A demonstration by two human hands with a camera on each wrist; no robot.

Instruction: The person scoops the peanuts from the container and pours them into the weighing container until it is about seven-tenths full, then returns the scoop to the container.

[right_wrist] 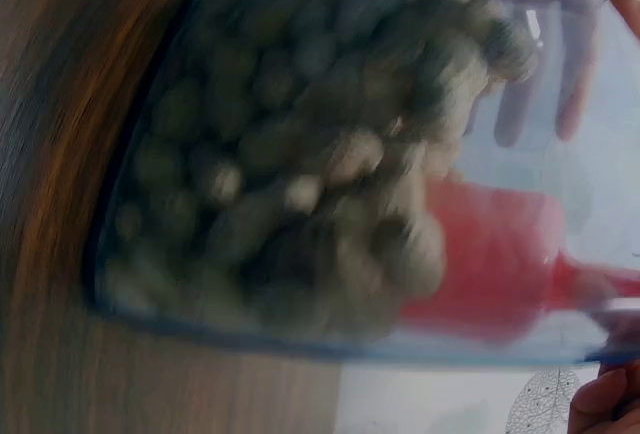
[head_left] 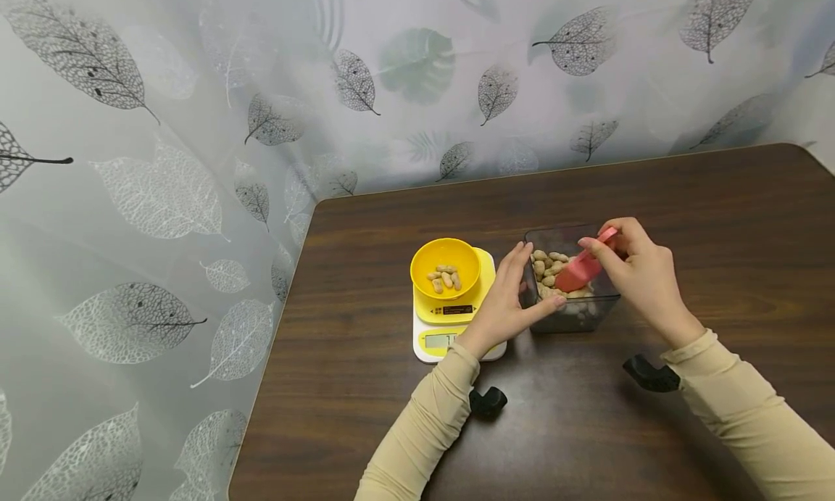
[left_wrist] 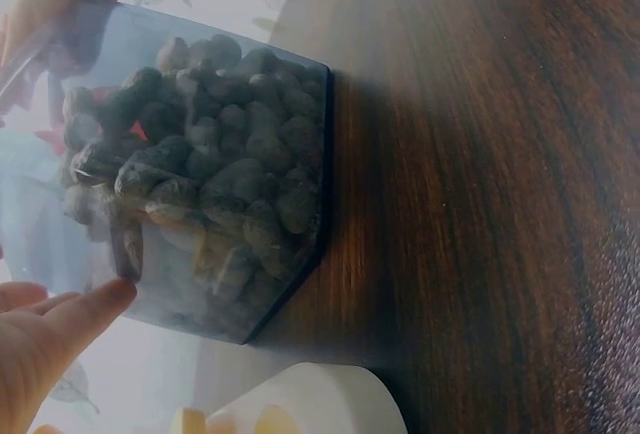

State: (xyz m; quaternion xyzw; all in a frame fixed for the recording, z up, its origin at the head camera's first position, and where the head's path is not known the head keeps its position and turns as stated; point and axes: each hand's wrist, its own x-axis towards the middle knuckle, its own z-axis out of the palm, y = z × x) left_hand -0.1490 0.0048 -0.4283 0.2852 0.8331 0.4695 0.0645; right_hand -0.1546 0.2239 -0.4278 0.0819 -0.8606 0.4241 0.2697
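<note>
My left hand (head_left: 505, 305) grips the near left corner of a clear dark-tinted plastic container (head_left: 564, 324), thumb at the front rim and fingers along the left side. Unshelled peanuts (head_left: 543, 266) fill the lower part of the container. With thumb and fingers, my right hand (head_left: 642, 269) pinches the handle of a red scoop (head_left: 578, 272), tilted down with its blade among the peanuts. Through the wall, the right wrist view shows the scoop blade (right_wrist: 490, 259) against the peanuts, blurred.
Left of the container, a yellow bowl (head_left: 446, 249) with several peanuts stands on a white and yellow kitchen scale (head_left: 484, 287). My left hand and sleeve partly cover the scale's display (head_left: 438, 341). A leaf-patterned curtain (head_left: 417, 124) hangs behind the brown table (head_left: 365, 327).
</note>
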